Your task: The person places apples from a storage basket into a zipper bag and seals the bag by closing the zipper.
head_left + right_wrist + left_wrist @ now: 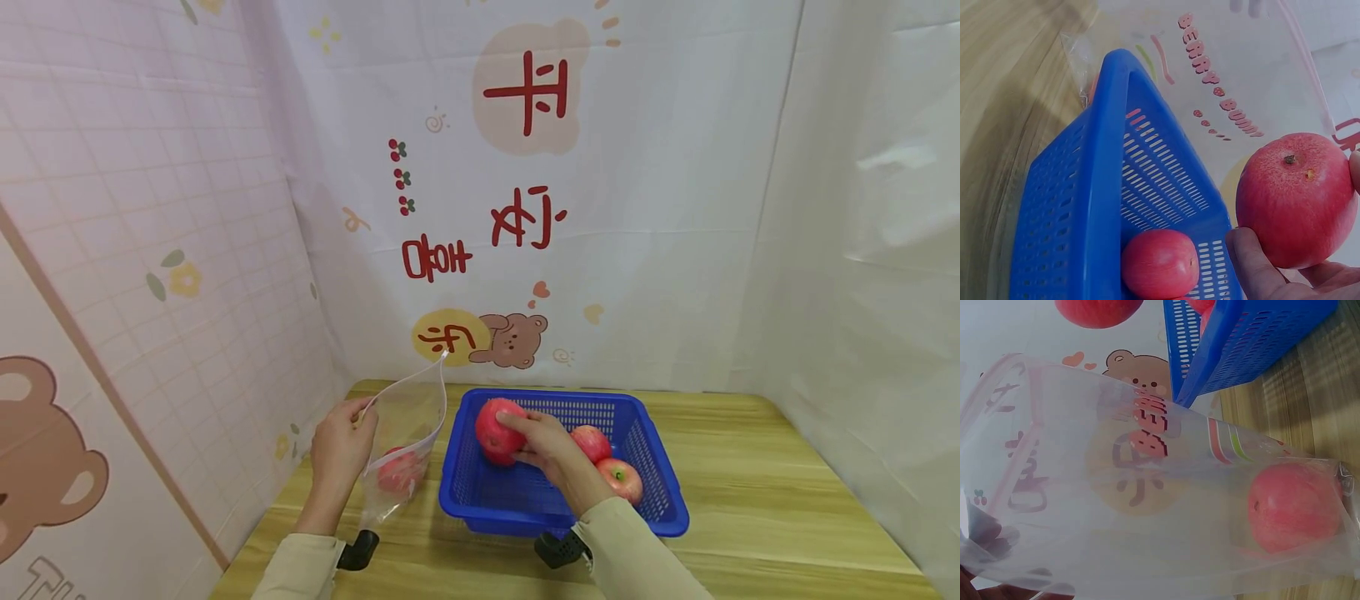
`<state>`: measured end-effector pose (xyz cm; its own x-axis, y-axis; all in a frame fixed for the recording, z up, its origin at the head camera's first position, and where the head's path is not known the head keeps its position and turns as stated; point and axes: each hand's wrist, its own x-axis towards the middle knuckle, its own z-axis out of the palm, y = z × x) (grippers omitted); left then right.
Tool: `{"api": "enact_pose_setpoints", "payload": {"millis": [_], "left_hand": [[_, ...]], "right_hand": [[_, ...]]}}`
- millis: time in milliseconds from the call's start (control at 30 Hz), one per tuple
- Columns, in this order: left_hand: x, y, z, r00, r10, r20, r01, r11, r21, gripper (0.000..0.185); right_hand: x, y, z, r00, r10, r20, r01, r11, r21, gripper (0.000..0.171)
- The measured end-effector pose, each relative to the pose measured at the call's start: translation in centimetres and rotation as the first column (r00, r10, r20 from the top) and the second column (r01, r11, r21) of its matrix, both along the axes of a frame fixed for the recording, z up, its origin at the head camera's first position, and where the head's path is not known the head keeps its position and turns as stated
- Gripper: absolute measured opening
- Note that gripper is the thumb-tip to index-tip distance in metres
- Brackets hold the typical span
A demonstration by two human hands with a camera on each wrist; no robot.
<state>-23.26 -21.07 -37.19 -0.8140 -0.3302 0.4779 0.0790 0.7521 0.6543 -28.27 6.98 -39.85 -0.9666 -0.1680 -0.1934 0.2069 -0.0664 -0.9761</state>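
Observation:
My left hand (345,442) pinches the rim of a clear zip bag (1166,525), which hangs with its mouth spread. One red apple (1294,506) lies at the bottom of the bag. My right hand (551,450) grips another red apple (1297,197) between thumb and fingers, raised over the left part of a blue basket (517,525). Below that held apple, an apple (1160,262) sits in the basket. Two more apples, one redder (591,443) and one paler (621,481), rest at the basket's right side, partly behind my right wrist.
The basket stands on a wood-grain table (750,483), right of the bag. A printed white cloth (660,208) rises behind the table, and cloth also hangs on both sides. Black wrist devices (360,550) show below my hands.

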Motion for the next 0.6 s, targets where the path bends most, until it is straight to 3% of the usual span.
{"api": "enact_pose_setpoints", "payload": {"millis": [600], "left_hand": [[0.0, 0.1, 0.0, 1.0, -0.006, -0.006, 0.006, 1.0, -0.001, 0.03]], "right_hand": [[-0.1, -0.9, 2.2, 0.999, 0.039, -0.028, -0.039, 0.999, 0.005, 0.065]]}}
